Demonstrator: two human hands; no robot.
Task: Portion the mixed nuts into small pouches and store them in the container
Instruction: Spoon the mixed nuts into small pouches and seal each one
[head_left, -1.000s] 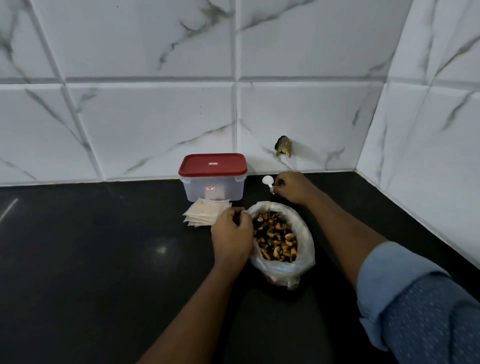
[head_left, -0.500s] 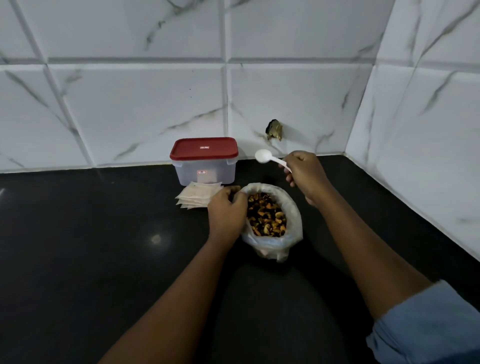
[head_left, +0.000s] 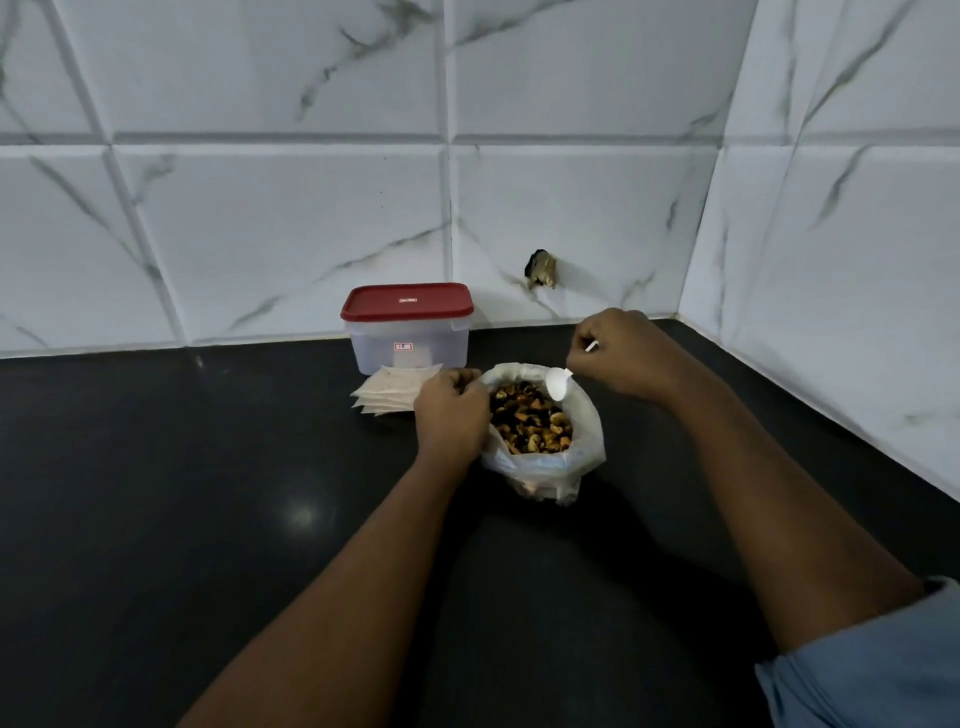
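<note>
A clear plastic bag (head_left: 540, 467) stands open on the black counter (head_left: 182, 493), filled with mixed nuts (head_left: 530, 426). My left hand (head_left: 451, 413) grips the bag's left rim. My right hand (head_left: 618, 353) holds a small white spoon (head_left: 558, 383), its bowl tipped down over the far edge of the nuts. A stack of small white pouches (head_left: 392, 392) lies left of the bag. Behind them stands a clear container (head_left: 410, 345) with its red lid (head_left: 408, 301) on.
White marble-look tiles form the back wall and the right wall (head_left: 831, 260), which meet in a corner. A small brown fitting (head_left: 541, 269) sticks out of the back wall just above the counter.
My right hand lifted the spoon from the counter behind the bag, then turned it and brought its bowl down to the nuts. My left hand stayed on the bag's rim.
</note>
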